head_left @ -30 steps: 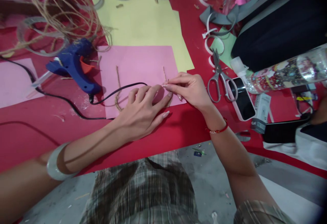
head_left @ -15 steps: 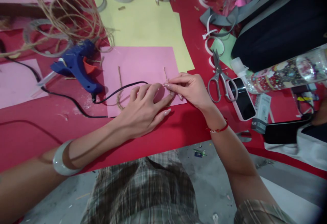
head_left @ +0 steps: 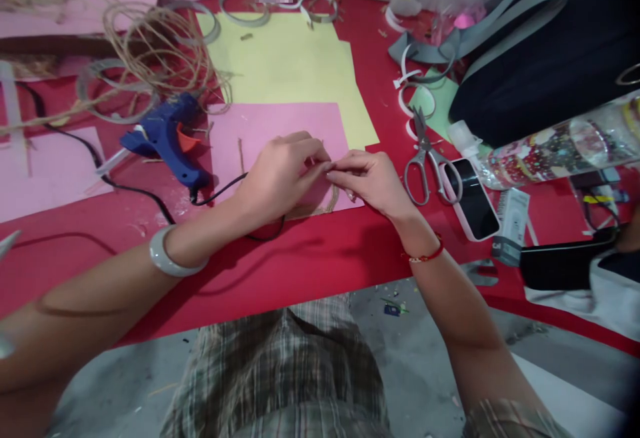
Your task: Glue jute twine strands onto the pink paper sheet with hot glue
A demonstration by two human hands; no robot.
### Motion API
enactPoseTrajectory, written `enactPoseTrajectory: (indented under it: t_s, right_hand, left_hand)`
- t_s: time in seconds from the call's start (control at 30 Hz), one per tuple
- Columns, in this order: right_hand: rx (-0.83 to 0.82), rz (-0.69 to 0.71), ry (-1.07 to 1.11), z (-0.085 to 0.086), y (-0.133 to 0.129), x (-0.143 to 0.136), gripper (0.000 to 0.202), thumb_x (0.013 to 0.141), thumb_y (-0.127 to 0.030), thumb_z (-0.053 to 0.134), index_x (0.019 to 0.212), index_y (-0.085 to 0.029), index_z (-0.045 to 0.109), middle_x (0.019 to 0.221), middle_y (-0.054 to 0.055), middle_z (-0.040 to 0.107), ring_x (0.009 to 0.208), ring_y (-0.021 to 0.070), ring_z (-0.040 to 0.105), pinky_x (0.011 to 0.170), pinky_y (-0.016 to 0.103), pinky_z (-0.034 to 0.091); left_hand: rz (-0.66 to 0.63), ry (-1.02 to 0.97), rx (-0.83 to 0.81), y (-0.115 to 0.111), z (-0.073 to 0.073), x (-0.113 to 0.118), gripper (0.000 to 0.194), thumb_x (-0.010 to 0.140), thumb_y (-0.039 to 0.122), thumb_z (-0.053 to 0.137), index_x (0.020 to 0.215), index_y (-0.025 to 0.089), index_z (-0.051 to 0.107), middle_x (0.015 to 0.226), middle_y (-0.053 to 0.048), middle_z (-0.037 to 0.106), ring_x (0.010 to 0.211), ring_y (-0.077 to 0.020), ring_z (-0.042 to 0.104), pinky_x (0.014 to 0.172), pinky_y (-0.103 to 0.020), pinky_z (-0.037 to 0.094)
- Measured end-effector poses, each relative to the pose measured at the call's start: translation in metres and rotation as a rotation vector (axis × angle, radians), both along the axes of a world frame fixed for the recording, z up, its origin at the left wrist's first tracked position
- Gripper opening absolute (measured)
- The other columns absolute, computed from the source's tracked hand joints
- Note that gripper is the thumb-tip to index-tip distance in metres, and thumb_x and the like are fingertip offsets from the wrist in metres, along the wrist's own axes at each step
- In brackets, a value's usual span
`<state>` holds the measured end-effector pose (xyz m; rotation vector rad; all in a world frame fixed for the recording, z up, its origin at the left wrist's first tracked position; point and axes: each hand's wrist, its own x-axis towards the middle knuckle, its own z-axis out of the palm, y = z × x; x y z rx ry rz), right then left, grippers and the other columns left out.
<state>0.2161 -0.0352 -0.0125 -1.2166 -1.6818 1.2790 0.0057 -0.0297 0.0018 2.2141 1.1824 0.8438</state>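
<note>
L hand (head_left: 285, 171) & R hand (head_left: 374, 181) seem to pinch twine (head_left: 333, 199) over pink sheet (head_left: 285, 121) (grip itself hidden); prob. laying step, next needs steady pressing.

rough twine (head_left: 332, 203), matt pink ppr (head_left: 280, 119), smooth plast. glue gun (head_left: 173, 151), glossy phone scrn (head_left: 476, 199)

We recorded a pale, smooth bangle (head_left: 163, 258) on the left, a thin red bracelet (head_left: 426, 259) on the right, plaid clothing (head_left: 285, 371) and a matching sleeve (head_left: 510, 418).
</note>
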Motion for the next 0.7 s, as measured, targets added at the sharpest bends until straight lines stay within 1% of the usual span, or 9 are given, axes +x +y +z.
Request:
enactPoseTrajectory:
  t_s: [0.1,0.2,0.3,0.37,0.5,0.7]
  right_hand:
    - [-0.031,-0.065,0.017,0.003,-0.003,0.002,0.034,0.083,-0.048,0.090,0.096,-0.018,0.081,0.077,0.001,0.066,0.050,0.0092,0.054,0.044,0.027,0.041]
    - [-0.091,-0.123,0.023,0.006,-0.007,0.006,0.039,0.078,-0.053,0.094,0.091,-0.021,0.075,0.066,-0.002,0.062,0.049,0.0109,0.053,0.045,0.027,0.042]
    - [-0.140,-0.099,-0.013,0.010,-0.008,0.007,0.046,0.073,-0.056,0.096,0.083,-0.022,0.068,0.062,-0.003,0.061,0.048,0.0116,0.054,0.046,0.027,0.042]
    - [-0.157,-0.073,-0.033,0.013,-0.008,0.006,0.048,0.072,-0.056,0.097,0.082,-0.022,0.065,0.059,-0.004,0.059,0.047,0.0120,0.054,0.046,0.027,0.041]
    - [-0.167,-0.070,-0.048,0.015,-0.007,0.005,0.048,0.072,-0.055,0.097,0.083,-0.023,0.063,0.057,-0.005,0.059,0.046,0.0120,0.055,0.046,0.027,0.040]
    - [-0.166,-0.055,-0.063,0.014,-0.007,0.006,0.047,0.075,-0.056,0.095,0.083,-0.023,0.063,0.056,-0.005,0.059,0.047,0.0118,0.055,0.048,0.027,0.041]
  left_hand:
    - [0.026,-0.023,-0.009,0.001,-0.002,-0.001,0.014,0.097,0.024,0.064,0.095,0.019,0.078,0.093,-0.006,0.076,0.084,-0.0215,0.070,0.078,-0.034,0.053]
    - [0.039,-0.037,-0.039,0.003,-0.002,-0.003,0.015,0.097,0.024,0.065,0.094,0.020,0.079,0.093,-0.005,0.077,0.082,-0.0205,0.070,0.079,-0.033,0.053]
    - [0.048,-0.059,-0.092,0.006,-0.003,-0.001,0.013,0.095,0.024,0.069,0.092,0.021,0.081,0.092,-0.004,0.079,0.080,-0.0196,0.069,0.079,-0.033,0.053]
    - [0.053,-0.075,-0.128,0.008,-0.004,0.001,0.011,0.095,0.025,0.070,0.092,0.023,0.081,0.092,-0.004,0.079,0.079,-0.0195,0.068,0.078,-0.033,0.052]
    - [0.059,-0.088,-0.161,0.008,-0.007,0.003,0.011,0.095,0.026,0.072,0.094,0.023,0.082,0.094,-0.004,0.080,0.081,-0.0197,0.068,0.077,-0.033,0.051]
    - [0.064,-0.100,-0.171,0.007,-0.008,0.003,0.012,0.095,0.027,0.071,0.094,0.022,0.082,0.095,-0.004,0.080,0.083,-0.0205,0.069,0.079,-0.033,0.052]
